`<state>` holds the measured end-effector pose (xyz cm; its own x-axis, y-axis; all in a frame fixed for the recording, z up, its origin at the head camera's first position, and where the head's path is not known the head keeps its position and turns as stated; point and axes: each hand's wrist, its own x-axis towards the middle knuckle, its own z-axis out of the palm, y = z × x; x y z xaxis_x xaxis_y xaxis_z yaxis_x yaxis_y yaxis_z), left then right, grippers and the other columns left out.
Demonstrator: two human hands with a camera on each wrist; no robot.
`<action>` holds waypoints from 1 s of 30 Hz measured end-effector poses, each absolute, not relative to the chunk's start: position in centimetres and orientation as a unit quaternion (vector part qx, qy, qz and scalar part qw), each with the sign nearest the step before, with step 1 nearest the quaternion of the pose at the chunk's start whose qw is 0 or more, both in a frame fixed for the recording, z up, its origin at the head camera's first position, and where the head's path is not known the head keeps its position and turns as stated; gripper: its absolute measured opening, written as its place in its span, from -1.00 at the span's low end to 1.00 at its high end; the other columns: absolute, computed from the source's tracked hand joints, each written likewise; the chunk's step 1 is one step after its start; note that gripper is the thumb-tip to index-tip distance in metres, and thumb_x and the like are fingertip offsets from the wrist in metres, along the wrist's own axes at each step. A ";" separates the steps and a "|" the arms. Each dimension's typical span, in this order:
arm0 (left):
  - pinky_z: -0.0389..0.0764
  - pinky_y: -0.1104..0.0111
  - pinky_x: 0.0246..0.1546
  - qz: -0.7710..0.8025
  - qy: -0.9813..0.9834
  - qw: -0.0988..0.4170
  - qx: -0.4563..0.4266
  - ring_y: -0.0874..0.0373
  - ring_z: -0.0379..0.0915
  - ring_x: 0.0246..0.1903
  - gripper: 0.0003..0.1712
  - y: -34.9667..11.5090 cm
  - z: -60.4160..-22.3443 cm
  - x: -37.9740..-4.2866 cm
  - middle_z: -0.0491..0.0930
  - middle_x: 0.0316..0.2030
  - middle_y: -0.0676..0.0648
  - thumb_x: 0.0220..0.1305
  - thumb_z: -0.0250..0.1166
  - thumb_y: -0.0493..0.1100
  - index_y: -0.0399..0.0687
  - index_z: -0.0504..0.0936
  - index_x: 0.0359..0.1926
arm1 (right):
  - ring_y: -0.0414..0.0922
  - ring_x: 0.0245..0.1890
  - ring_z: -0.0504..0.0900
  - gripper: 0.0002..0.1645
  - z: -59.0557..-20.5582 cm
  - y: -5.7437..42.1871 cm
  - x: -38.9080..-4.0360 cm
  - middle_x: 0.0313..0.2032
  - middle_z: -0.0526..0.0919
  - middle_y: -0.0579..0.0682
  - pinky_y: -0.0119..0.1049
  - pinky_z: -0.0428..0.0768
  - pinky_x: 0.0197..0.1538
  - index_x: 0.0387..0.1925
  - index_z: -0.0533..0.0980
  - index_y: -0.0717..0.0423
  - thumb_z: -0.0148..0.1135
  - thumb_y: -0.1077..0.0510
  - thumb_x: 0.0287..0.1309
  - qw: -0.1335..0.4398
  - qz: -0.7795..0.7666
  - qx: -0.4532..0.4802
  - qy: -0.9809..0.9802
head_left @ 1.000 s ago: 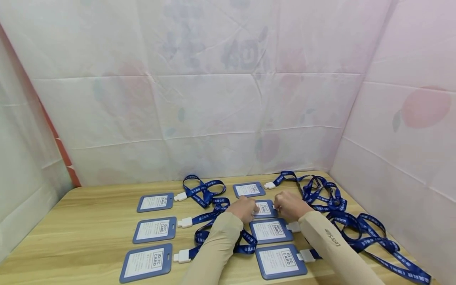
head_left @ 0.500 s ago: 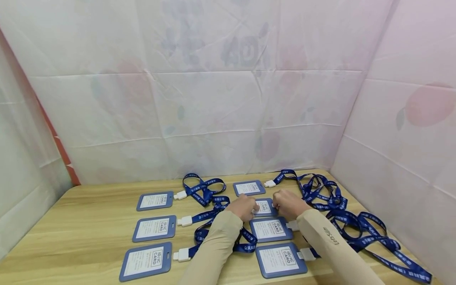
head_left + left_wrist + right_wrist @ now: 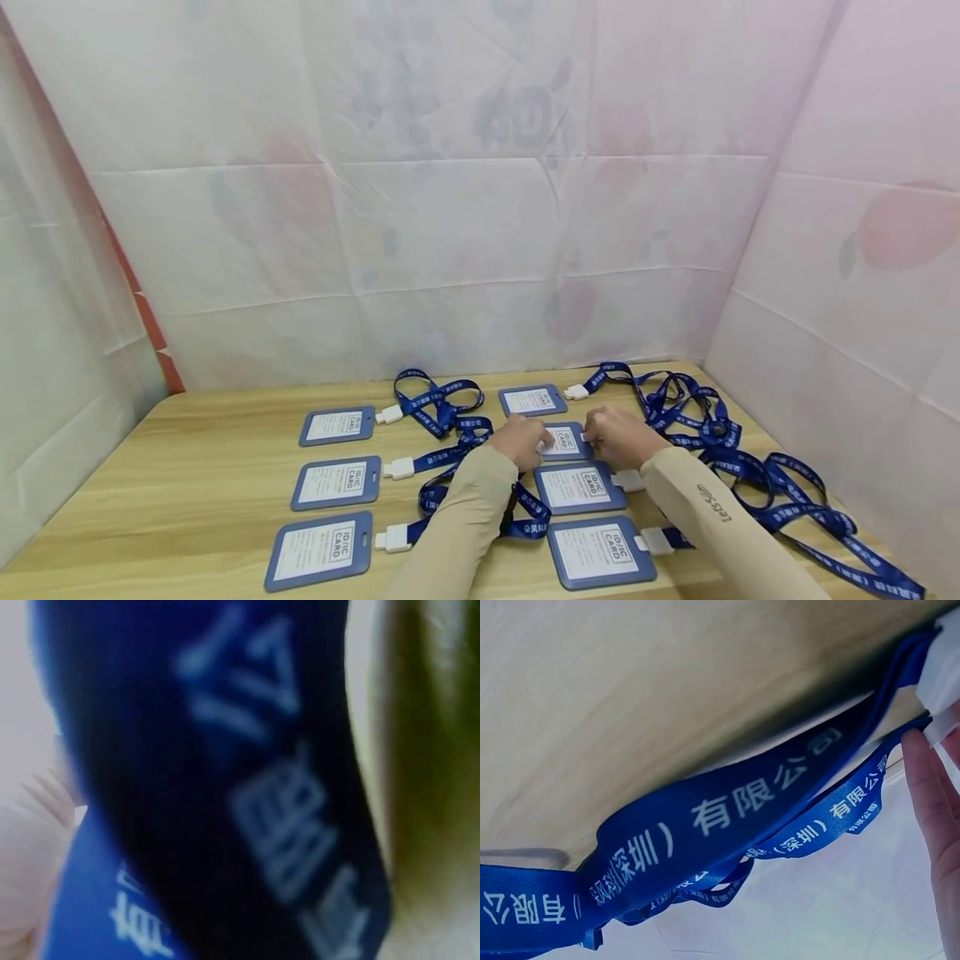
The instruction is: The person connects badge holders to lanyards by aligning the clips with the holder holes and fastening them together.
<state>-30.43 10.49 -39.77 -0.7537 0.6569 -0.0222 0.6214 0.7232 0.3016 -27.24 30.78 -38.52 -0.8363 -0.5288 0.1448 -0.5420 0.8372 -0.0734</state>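
Observation:
In the head view, a blue ID badge holder point(image 3: 567, 442) with a white card lies between my hands, in the right-hand column. My left hand point(image 3: 517, 440) grips its left end, covering that part. My right hand point(image 3: 618, 435) pinches the white clip at its slotted end, mostly hidden there. The right wrist view shows the white clip point(image 3: 939, 671) by my fingers point(image 3: 930, 791), with a blue printed lanyard point(image 3: 727, 802) trailing from it. A dark blue lanyard strap point(image 3: 225, 780) fills much of the left wrist view, close and blurred.
Three badge holders with lanyards stand in a left column, one being the front badge holder point(image 3: 318, 550). Others lie around my hands, including the back badge holder point(image 3: 533, 400) and the front right badge holder point(image 3: 602, 552). Tangled lanyards point(image 3: 686, 408) lie at right, on the wooden table point(image 3: 195, 467).
The head view has shifted slightly, so everything appears a little further right. Both hands stay at the same badge holder and clip, with little visible movement.

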 end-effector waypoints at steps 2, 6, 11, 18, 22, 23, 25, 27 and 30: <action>0.51 0.34 0.10 0.134 0.926 0.063 0.347 -0.02 0.43 0.23 -0.64 10.6 -39.7 -30.4 0.64 0.13 0.05 0.27 0.42 -0.28 0.07 0.77 0.07 | -0.05 -0.33 0.72 -0.78 -38.5 30.9 -27.2 -0.33 0.72 0.10 -0.30 0.71 -0.27 -0.28 0.75 0.35 0.37 0.52 -0.03 0.063 0.055 0.287 -0.954; 0.46 0.31 0.20 0.123 0.924 0.051 0.359 0.01 0.45 0.22 -0.64 10.6 -39.5 -30.2 0.64 0.09 0.04 0.27 0.41 -0.30 0.05 0.76 0.07 | 0.00 -0.31 0.73 -0.76 -38.4 30.9 -27.1 -0.32 0.71 0.12 -0.27 0.72 -0.26 -0.28 0.74 0.37 0.36 0.55 -0.05 0.067 0.055 0.284 -0.955; 0.47 0.31 0.17 0.123 0.922 0.044 0.365 0.00 0.47 0.18 -0.65 10.5 -39.5 -30.0 0.65 0.06 0.03 0.27 0.40 -0.31 0.04 0.76 0.07 | -0.01 -0.31 0.74 -0.73 -38.5 31.0 -27.0 -0.33 0.73 0.12 -0.27 0.72 -0.26 -0.29 0.74 0.36 0.32 0.58 -0.06 0.067 0.067 0.277 -0.956; 0.39 0.28 0.26 0.112 0.921 0.037 0.371 0.09 0.48 0.18 -0.67 10.4 -39.7 -30.0 0.65 0.07 0.04 0.27 0.40 -0.29 0.04 0.76 0.05 | 0.03 -0.30 0.75 -0.70 -38.4 30.7 -27.0 -0.32 0.74 0.15 -0.26 0.72 -0.26 -0.29 0.74 0.37 0.31 0.59 -0.11 0.064 0.072 0.277 -0.956; 0.36 0.27 0.29 0.111 0.920 0.036 0.373 0.11 0.48 0.18 -0.67 10.4 -39.7 -30.0 0.64 0.12 0.04 0.26 0.40 -0.30 0.03 0.76 0.04 | 0.06 -0.27 0.75 -0.72 -38.4 30.6 -27.0 -0.30 0.74 0.17 -0.24 0.73 -0.23 -0.28 0.73 0.39 0.32 0.60 -0.09 0.055 0.070 0.262 -0.961; 0.36 0.27 0.28 0.111 0.921 0.036 0.372 0.11 0.48 0.19 -0.67 10.4 -39.7 -30.0 0.63 0.13 0.04 0.26 0.40 -0.31 0.03 0.76 0.04 | 0.06 -0.26 0.76 -0.72 -38.4 30.5 -27.0 -0.30 0.74 0.18 -0.24 0.73 -0.23 -0.28 0.73 0.39 0.33 0.60 -0.08 0.053 0.069 0.261 -0.961; 0.36 0.28 0.28 0.112 0.921 0.039 0.370 0.11 0.47 0.19 -0.67 10.4 -39.6 -29.9 0.63 0.14 0.04 0.27 0.40 -0.31 0.03 0.76 0.04 | 0.07 -0.25 0.76 -0.72 -38.4 30.6 -27.0 -0.29 0.74 0.18 -0.23 0.73 -0.23 -0.27 0.73 0.40 0.32 0.60 -0.08 0.052 0.069 0.259 -0.962; 0.37 0.29 0.26 0.115 0.922 0.039 0.368 0.12 0.48 0.18 -0.67 10.4 -39.6 -29.8 0.63 0.13 0.04 0.27 0.40 -0.31 0.03 0.76 0.04 | 0.07 -0.25 0.76 -0.71 -38.4 30.6 -27.0 -0.29 0.74 0.19 -0.23 0.73 -0.23 -0.27 0.73 0.40 0.32 0.61 -0.09 0.053 0.067 0.259 -0.962; 0.39 0.31 0.23 0.119 0.922 0.039 0.365 0.14 0.48 0.14 -0.67 10.4 -39.6 -29.8 0.64 0.11 0.04 0.26 0.41 -0.30 0.03 0.76 0.04 | 0.07 -0.25 0.76 -0.70 -38.3 30.6 -27.0 -0.29 0.74 0.18 -0.23 0.73 -0.23 -0.27 0.73 0.39 0.32 0.61 -0.10 0.053 0.066 0.258 -0.962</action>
